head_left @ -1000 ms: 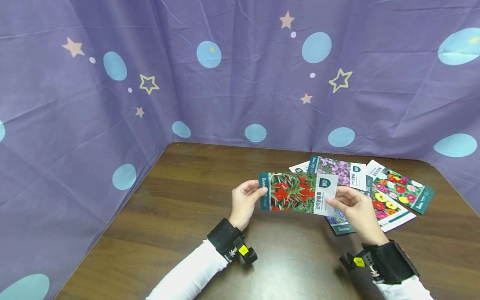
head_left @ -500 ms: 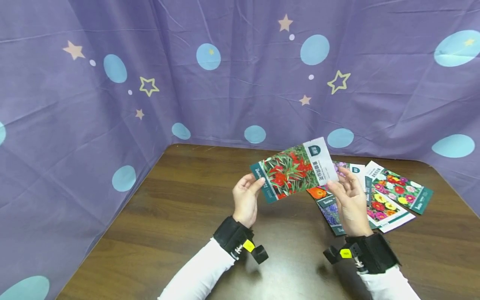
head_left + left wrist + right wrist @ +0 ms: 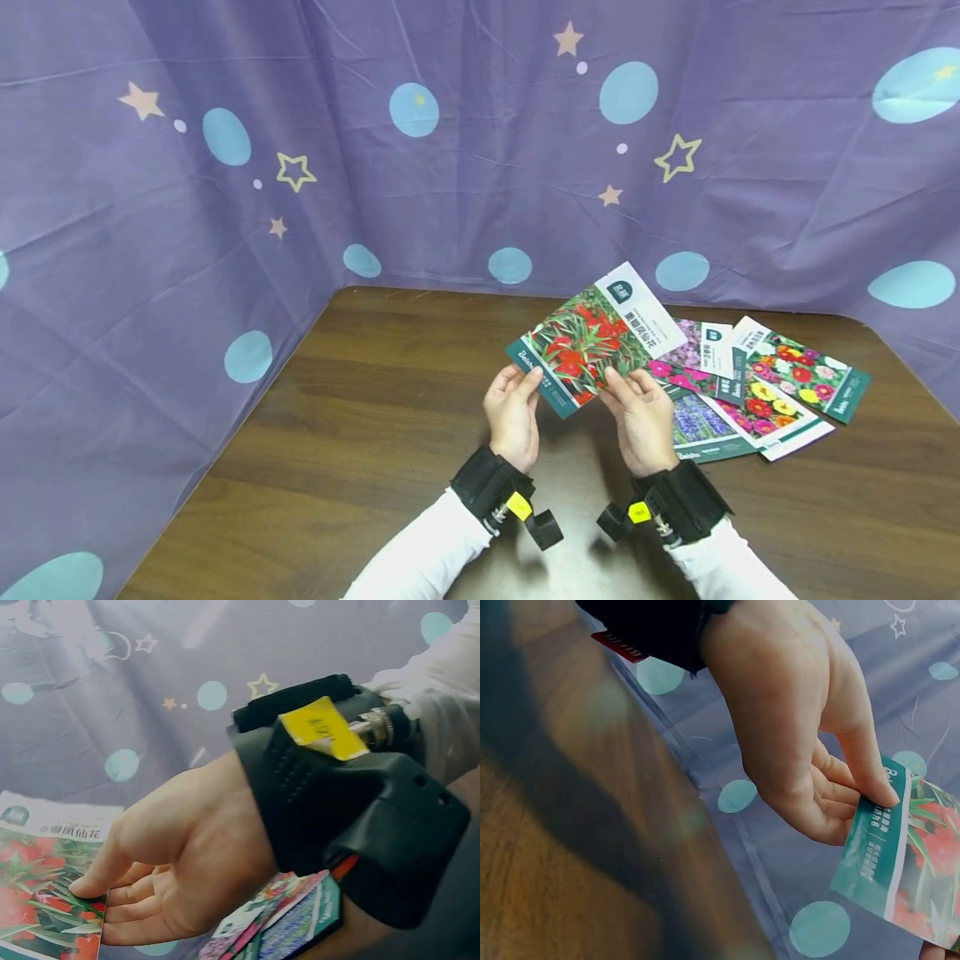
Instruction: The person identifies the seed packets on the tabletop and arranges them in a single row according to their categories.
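Red-flower packet [image 3: 592, 337]: left hand [image 3: 513, 421] pinches teal end, right hand [image 3: 645, 423] pinches near long edge; other packets [image 3: 761, 408] to its right.

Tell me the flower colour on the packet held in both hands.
Red, on the held packet; the head view shows it best.

The red-flower packet [image 3: 596, 337] reads "Beishu" and "重瓣凤仙花", and the blue-flower packet [image 3: 699, 422] right of it reads "Beishu".
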### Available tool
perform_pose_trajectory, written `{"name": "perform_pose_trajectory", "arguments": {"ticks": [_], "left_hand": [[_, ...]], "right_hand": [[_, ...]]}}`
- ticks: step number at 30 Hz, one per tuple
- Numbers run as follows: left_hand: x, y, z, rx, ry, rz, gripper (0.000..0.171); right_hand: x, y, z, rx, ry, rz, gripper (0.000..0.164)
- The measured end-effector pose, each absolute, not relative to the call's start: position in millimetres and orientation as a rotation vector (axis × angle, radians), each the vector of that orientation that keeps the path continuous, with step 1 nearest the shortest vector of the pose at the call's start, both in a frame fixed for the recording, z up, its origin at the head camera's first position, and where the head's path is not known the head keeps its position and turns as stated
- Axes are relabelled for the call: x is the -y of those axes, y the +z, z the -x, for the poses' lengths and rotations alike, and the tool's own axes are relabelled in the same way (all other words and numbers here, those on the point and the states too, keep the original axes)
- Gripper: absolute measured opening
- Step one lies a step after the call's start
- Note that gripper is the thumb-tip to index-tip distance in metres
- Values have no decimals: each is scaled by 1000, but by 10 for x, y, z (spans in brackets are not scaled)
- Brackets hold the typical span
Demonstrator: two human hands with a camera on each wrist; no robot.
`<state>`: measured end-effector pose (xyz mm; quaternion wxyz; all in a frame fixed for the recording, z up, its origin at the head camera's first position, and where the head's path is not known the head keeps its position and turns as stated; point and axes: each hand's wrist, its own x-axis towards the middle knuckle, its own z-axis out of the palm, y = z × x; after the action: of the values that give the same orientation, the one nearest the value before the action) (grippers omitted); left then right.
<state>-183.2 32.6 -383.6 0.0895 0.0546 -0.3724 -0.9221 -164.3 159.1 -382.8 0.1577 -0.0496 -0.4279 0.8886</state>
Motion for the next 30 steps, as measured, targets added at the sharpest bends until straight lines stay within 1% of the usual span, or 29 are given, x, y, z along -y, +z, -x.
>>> {"name": "perform_pose_trajectory", "arguments": {"ticks": [3, 7, 10, 11, 13, 14, 17, 19, 21, 23, 27, 30], "left_hand": [[-355, -3870, 1807, 1125, -2749, -152, 20], [-328, -3881, 1819, 1190, -2750, -55, 20], [-217, -3827, 1904, 1299, -2726, 90, 34], [-164, -3796, 1945, 1347, -2711, 157, 39], [-48, -3712, 2019, 1461, -2688, 296, 46], [10, -3672, 2049, 1529, -2677, 372, 47], [157, -3579, 2101, 1769, -2618, 593, 42], [222, -3562, 2110, 1923, -2570, 677, 39], [263, -3583, 2108, 2041, -2534, 686, 35], [286, -3622, 2097, 2108, -2515, 647, 33], [304, -3721, 2066, 2158, -2492, 549, 29], [321, -3779, 2055, 2174, -2472, 503, 28]], "right_hand": [[-1619, -3895, 1657, 1211, 2509, 167, 15], [-1831, -4210, 1831, 1280, 2448, 72, 8], [-2083, -4479, 2012, 1401, 2364, -8, 9], [-2142, -4484, 2025, 1478, 2325, 17, 11], [-2228, -4430, 1992, 1624, 2248, 16, 12], [-2232, -4326, 1927, 1739, 2185, 36, 12], [-2154, -3940, 1669, 2013, 2035, 38, 15], [-2097, -3761, 1539, 2090, 2004, -26, 13], [-2040, -3639, 1447, 2162, 1973, -46, 12], [-2017, -3625, 1417, 2191, 1965, -66, 11], [-2012, -3736, 1433, 2188, 1961, -75, 20], [-2026, -3843, 1471, 2167, 1992, -119, 23]]}}
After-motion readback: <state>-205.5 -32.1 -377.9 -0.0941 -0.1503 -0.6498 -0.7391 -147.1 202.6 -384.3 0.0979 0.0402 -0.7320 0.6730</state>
